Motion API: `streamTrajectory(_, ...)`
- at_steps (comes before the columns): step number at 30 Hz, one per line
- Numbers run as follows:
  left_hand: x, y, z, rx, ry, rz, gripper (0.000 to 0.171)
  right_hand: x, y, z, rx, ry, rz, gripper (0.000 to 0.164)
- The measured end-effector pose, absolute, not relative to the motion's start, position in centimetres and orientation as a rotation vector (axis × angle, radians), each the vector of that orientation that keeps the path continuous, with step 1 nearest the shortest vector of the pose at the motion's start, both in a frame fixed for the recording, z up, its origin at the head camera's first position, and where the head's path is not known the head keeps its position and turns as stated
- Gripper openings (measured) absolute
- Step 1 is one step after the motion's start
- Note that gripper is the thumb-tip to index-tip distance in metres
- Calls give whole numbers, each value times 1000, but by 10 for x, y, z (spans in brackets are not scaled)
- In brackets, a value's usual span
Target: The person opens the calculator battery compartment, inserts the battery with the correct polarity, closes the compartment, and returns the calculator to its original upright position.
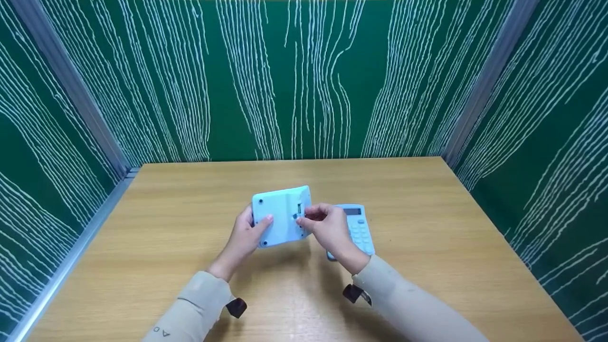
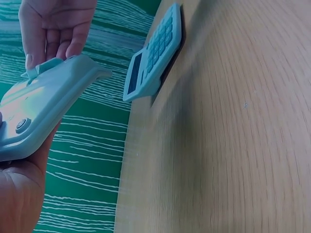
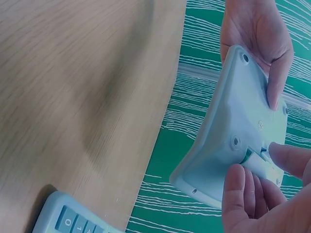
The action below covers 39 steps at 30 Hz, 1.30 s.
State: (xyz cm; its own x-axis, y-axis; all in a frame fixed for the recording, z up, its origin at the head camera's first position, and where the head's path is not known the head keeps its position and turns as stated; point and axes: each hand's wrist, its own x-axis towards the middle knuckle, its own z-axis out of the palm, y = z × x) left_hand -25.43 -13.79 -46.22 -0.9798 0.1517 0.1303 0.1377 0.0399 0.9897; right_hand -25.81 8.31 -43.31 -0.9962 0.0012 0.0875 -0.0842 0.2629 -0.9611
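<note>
A light blue calculator (image 1: 277, 216) is held up above the table with its back towards me. My left hand (image 1: 243, 233) grips its left side, the thumb lying across the back. At its other end, my right hand (image 1: 334, 232) pinches the small battery cover (image 3: 261, 166) between thumb and fingers. The cover stands tilted out of the battery compartment, and a dark opening shows beside it. Small screws and round feet dot the calculator's back. Behind my right hand, a second light blue calculator (image 1: 362, 232) lies face up on the table, partly hidden by that hand.
The wooden table (image 1: 190, 199) spreads out beneath both hands. Green panels with white wavy lines (image 1: 237, 71) stand at the back and both sides, with grey metal posts (image 1: 76, 85) at the corners. A dark wrist device (image 1: 236, 308) sits at the left cuff.
</note>
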Motion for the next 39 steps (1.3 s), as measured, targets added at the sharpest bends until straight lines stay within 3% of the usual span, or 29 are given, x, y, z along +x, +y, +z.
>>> streamTrajectory(16,-251,-135,-461,325,2253,2077,60,-262,83,-431,-21,-2456,1914,25)
streamTrajectory(25,-251,-135,-462,308,2262,2087,62,-268,90,-433,-9,-2457,2049,21)
streamTrajectory(28,-249,-136,-461,306,2261,2099,61,-269,92,-434,4,-2461,2004,29)
streamTrajectory(34,-248,-136,-459,339,2273,2107,57,-272,96,-437,0,-2527,1933,62)
streamTrajectory(39,-248,-136,-459,333,2263,2091,59,-272,98,-436,31,-2541,1974,67)
